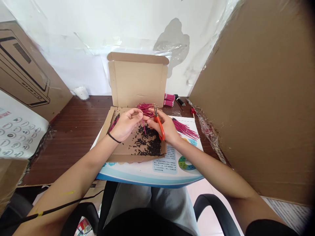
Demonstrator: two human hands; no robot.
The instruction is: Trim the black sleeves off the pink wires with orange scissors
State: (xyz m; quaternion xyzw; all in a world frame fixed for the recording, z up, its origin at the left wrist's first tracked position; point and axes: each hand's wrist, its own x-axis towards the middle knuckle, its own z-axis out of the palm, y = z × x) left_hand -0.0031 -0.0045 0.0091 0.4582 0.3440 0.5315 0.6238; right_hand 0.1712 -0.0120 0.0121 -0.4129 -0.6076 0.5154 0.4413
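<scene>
My worktop [71, 131] is dark wood grain, littered with black specks, and its back edge meets a white wall [61, 42] hung with clear plastic sheeting, with a peeled grey patch [173, 46] behind the box. A tall cardboard panel [251, 91] stands along the right edge and another printed cardboard panel [24, 65] leans in at the back-left corner, closing me in on both sides. A sheet printed with rows of circles [17, 136] lies at the left edge. Near the front edge, a printed poster board [172, 168] carries an open cardboard box [137, 82], its lid standing up toward the wall. Black clippings [147, 142] are heaped in the box's base. My left hand [125, 124] pinches a thin pink wire [144, 127] over them, and my right hand [164, 126] is closed through the orange handles of small scissors [159, 126], blades up, right beside that wire. A loose bunch of pink wires [145, 109] lies at the box's hinge, and another [184, 128] fans across the poster board on the right. Bundled pink wires [169, 100] sit by the back edge, just right of the lid.
</scene>
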